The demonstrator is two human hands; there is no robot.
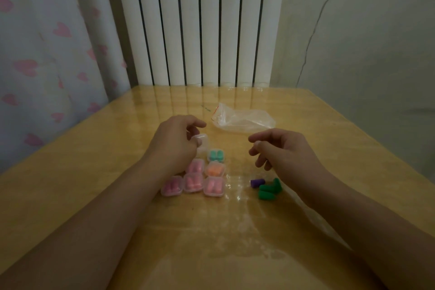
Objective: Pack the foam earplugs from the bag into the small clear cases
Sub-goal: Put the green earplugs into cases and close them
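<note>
1. Head view, the goods: three loose foam earplugs lie on the table [329,139] just under the right hand, one purple earplug [257,182] and two green earplugs [270,189] touching each other. The bag [244,117] lies slack beyond both hands and looks emptied. Six filled cases [202,178] sit closed in a cluster by the left wrist: pink ones, an orange one and a teal one.
2. Handling, as a judgement: the plugs are feather-light, soft and springy, so a gentle pinch across the middle should do; squeezed hard they would deform and spring back. The cases are light, stiff, smooth plastic, likely to skid on the glossy tabletop unless steadied at the sides.
3. Left hand [176,141]: palm down, fingers curled around an empty clear case [203,142], holding it just above the teal case.
4. Right hand [280,148]: hovering above the loose plugs, fingers loosely bent and pointing left, holding nothing.
</note>
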